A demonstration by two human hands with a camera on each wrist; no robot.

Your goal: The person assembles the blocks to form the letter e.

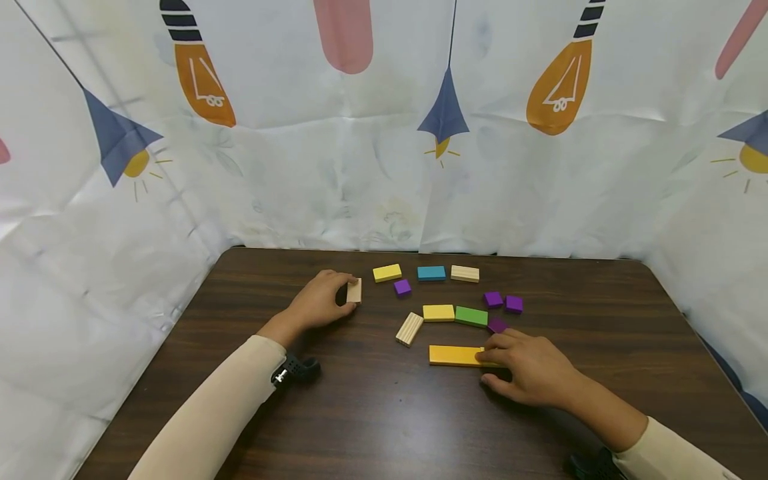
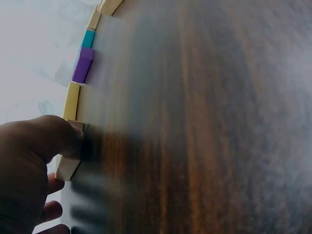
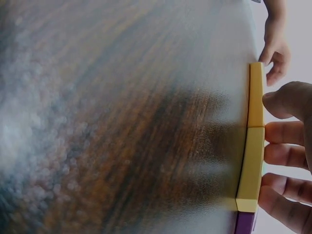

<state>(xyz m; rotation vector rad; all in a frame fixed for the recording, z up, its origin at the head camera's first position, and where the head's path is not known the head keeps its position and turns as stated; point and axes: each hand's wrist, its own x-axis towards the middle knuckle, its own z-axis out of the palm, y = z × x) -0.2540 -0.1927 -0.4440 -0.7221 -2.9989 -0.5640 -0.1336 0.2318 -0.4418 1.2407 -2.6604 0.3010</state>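
Note:
My left hand (image 1: 321, 298) pinches a small plain wooden block (image 1: 355, 291) standing on its edge on the dark wooden table (image 1: 372, 413). In the left wrist view my thumb (image 2: 53, 134) presses that wooden block (image 2: 68, 166). My right hand (image 1: 528, 368) lies over the right end of a long orange-yellow block (image 1: 454, 355), fingers curled on it and thumb on the near side. In the right wrist view my fingertips (image 3: 287, 156) sit beside an orange block edge (image 3: 256, 95) and a yellow one (image 3: 251, 168).
More blocks lie between the hands: yellow (image 1: 387, 273), teal (image 1: 431, 273), plain wood (image 1: 465, 273), several purple cubes (image 1: 493, 299), a yellow (image 1: 439, 313) and green (image 1: 471, 316) pair, a ridged wooden piece (image 1: 410, 329). A printed cloth (image 1: 384, 133) walls three sides.

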